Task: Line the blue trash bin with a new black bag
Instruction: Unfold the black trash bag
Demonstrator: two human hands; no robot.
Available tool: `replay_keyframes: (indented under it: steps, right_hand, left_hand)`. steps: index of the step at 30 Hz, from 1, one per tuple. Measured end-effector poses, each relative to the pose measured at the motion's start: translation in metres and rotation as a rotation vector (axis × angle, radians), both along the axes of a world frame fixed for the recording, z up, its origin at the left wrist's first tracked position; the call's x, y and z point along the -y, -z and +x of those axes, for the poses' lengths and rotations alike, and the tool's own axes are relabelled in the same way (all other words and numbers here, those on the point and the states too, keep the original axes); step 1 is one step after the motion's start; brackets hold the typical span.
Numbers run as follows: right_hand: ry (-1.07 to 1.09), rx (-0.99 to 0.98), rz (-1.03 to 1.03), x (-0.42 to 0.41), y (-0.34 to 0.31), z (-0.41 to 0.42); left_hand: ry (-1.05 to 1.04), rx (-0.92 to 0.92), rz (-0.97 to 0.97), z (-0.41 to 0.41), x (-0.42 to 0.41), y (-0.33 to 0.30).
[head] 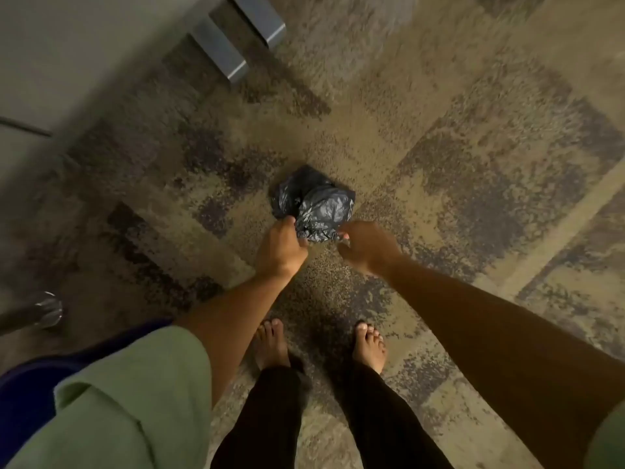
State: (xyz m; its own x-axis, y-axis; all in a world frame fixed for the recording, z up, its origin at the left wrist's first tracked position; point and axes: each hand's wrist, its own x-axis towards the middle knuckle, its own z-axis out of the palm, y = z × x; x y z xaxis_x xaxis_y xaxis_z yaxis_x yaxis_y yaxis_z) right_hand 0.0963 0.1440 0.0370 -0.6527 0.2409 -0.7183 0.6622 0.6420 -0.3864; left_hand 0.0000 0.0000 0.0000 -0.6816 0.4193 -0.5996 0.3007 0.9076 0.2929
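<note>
A crumpled black bag (314,204) hangs bunched up in front of me, above the patterned carpet. My left hand (280,247) is closed on its lower left edge. My right hand (367,247) pinches its lower right corner with the fingertips. The blue trash bin (23,394) shows only as a dark blue rim and wall at the lower left, mostly hidden behind my green sleeve.
Two grey furniture legs (236,35) stand at the top left beside a pale wall or cabinet (67,62). A clear plastic object (49,309) lies on the carpet at the left edge. My bare feet (321,346) stand below the bag.
</note>
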Motion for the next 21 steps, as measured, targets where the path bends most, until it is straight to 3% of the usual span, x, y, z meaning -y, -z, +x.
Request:
replay_keyframes:
  steps: [7,17,21]
  right_hand:
    - [0.062,0.046,-0.053,0.01,0.054,-0.001]
    - [0.188,0.011,-0.106,0.008,0.096,-0.005]
    - [0.244,0.019,-0.109,0.008,0.092,-0.005]
  left_hand:
    - [-0.424,0.19,0.074,-0.014,-0.026,0.074]
    - [-0.766,0.207,0.172,-0.013,-0.044,0.13]
    - [-0.761,0.252,0.11,-0.014,-0.043,0.122]
